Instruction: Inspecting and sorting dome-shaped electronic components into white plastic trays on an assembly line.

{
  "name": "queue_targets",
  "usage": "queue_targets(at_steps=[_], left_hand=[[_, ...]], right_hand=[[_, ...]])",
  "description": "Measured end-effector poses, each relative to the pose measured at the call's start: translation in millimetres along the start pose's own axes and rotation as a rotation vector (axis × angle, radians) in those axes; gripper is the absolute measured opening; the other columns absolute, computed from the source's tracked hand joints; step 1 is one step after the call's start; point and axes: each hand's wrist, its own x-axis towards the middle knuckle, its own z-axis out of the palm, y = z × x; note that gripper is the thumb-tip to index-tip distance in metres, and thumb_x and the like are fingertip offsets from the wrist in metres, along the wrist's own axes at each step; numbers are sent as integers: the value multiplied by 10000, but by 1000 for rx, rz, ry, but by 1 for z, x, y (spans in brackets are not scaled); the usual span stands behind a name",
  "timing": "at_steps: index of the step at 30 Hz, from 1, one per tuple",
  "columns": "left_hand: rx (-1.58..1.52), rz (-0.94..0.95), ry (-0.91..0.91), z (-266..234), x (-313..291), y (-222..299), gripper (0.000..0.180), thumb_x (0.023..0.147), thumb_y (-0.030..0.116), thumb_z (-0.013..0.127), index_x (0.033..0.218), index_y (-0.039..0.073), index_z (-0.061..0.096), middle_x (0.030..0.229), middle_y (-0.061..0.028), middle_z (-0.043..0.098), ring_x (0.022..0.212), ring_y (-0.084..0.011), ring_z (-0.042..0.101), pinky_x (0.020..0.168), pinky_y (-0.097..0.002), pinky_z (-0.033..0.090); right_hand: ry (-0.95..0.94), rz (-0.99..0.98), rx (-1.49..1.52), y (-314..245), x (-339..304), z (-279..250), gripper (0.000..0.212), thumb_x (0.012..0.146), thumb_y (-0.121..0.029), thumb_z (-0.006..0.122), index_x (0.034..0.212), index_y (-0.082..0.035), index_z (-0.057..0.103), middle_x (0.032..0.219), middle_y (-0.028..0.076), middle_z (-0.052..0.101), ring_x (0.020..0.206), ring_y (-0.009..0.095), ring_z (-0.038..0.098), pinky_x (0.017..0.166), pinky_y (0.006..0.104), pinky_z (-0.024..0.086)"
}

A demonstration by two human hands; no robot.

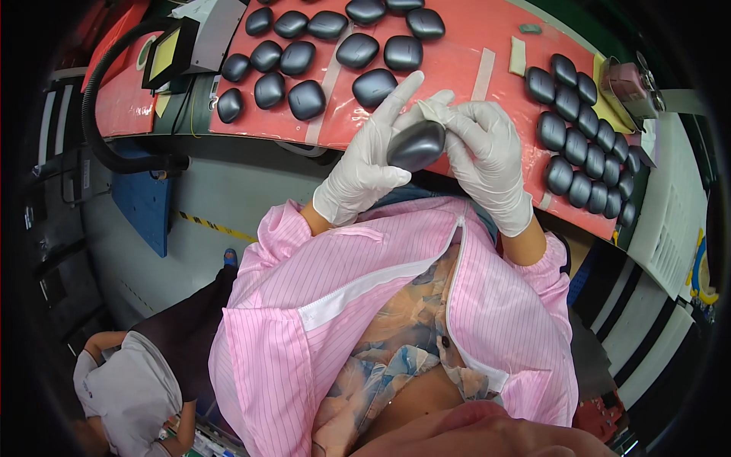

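My left hand (362,161), in a white glove, holds a dark grey, glossy, rounded case (417,146) shaped like a smooth pebble. Its thumb lies along the near side, and the forefinger points up and away. Also gloved in white, my right hand (484,143) pinches a small cream cloth (431,113) against the far end of the case. The right fingertips are partly hidden behind the cloth. Just beyond my hands, a matching case (374,88) lies on the red table mat (449,68).
Several loose cases (297,57) lie at the far left of the mat; several more stand in close rows (579,145) at the right. A folded cloth (518,56) and a clear container (630,85) sit nearby. A black flexible hose (95,114) curves at left. Another person (131,388) is at lower left.
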Motion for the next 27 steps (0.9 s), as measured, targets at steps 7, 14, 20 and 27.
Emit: queue_targets(at_steps=[7,14,20,27], left_hand=[[305,-71,63,-1,-1,2,1030,705,47,714,1490,103,51,1430,-141,339,1285,-207,386,1057,-311,308],[588,-183,-42,5,13,-34,754,828,56,618,1457,69,202,1355,-137,424,1116,-174,508,931,-297,424],[982,-25,-35,-4,29,-63,498,828,33,614,1292,27,432,1210,-120,559,853,-114,591,762,-259,490],[611,-178,147,13,30,-58,476,851,46,619,1289,5,437,1186,-113,564,858,-120,597,717,-244,497]], right_hand=[[-89,31,30,6,2,-21,538,670,-34,657,1199,-104,585,1133,110,556,951,294,574,793,390,465],[150,224,-110,-4,-62,-28,479,662,-74,711,1125,-75,589,976,101,602,853,286,579,749,387,449],[220,391,-579,20,-82,-41,438,717,-185,710,1126,-90,588,925,74,581,924,247,537,958,430,347],[355,701,399,-1,-74,-46,394,862,-108,646,1229,-20,532,1070,40,586,970,120,547,908,256,413]])
